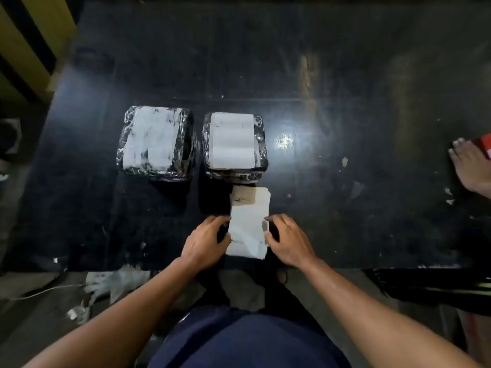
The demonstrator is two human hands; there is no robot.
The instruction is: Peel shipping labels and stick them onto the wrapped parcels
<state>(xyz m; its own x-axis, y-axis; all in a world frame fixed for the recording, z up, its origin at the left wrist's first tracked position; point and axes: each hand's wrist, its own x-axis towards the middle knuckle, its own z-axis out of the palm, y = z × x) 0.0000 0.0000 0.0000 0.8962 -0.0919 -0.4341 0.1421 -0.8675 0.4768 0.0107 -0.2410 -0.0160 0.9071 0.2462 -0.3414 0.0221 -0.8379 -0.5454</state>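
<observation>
Dark worktop [345,75], scuffed and glossy, carrying two wrapped parcels side by side, just apart, set squarely in front of the person, probably so that each top face is within easy reach. Left parcel [156,142]: black film wrap, a worn white patch across its top. Right parcel [235,144]: same wrap, a cleaner white label already lying flat on its top. Just beside the right parcel's near edge, a small stack of label sheets [248,224] on the worktop, its far end showing a brownish backing. Left hand [206,241]: fingers curled at the stack's left edge, grip narrow, pinching or steadying that edge. Right hand [288,239]: fingers curled at the right edge, likewise a narrow grip on the paper; the two-sided hold appears meant to keep the sheet still while a corner is lifted for peeling. Another person's hand [471,166] rests at the worktop's right margin beside a red object [485,146], well apart. Paper scraps [106,288] lie on the floor below.
</observation>
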